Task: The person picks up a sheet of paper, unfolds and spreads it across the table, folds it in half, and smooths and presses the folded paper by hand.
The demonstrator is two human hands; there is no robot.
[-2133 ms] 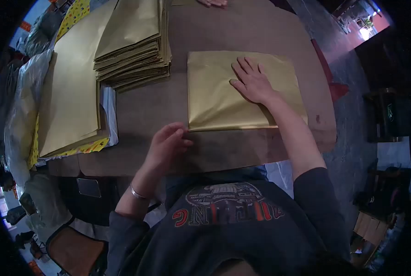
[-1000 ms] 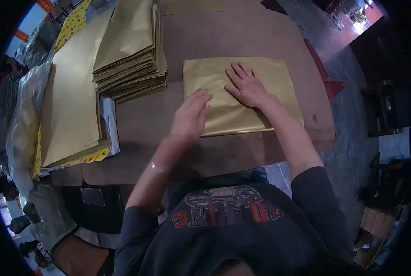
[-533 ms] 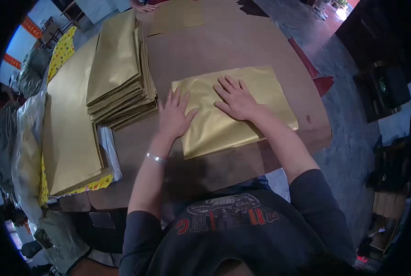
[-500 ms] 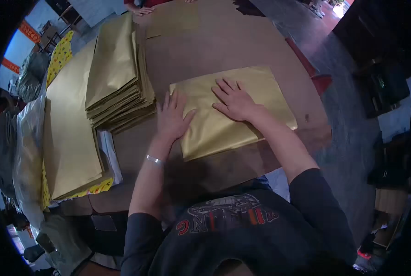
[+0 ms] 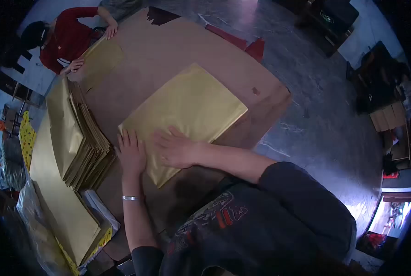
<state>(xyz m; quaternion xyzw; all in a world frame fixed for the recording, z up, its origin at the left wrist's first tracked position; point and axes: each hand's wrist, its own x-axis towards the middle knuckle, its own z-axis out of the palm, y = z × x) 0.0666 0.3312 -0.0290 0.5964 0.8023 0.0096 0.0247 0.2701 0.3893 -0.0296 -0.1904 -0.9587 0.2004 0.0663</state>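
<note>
A gold sheet (image 5: 194,103), perhaps folded, lies flat on the brown table in front of me. My left hand (image 5: 131,154) rests at its left edge with the fingers stretched out. Flat on the sheet's near left part is my right hand (image 5: 175,149), its fingers spread and slightly blurred. Left of my left hand stands a thick stack of folded gold sheets (image 5: 67,133), leaning unevenly. Under and beside that stack are larger flat gold sheets (image 5: 58,202). Neither hand grips anything.
Across the table (image 5: 168,50), a person in red (image 5: 72,39) has both hands at another gold sheet (image 5: 102,60). Clear plastic wrapping (image 5: 39,221) lies along the left side. Red scraps (image 5: 256,48) hang at the far edge. Grey floor (image 5: 302,110) lies to the right.
My view has turned to the right, bringing the person in red further into sight. My right hand has slid across the sheet toward my left hand, which stays at the left edge.
</note>
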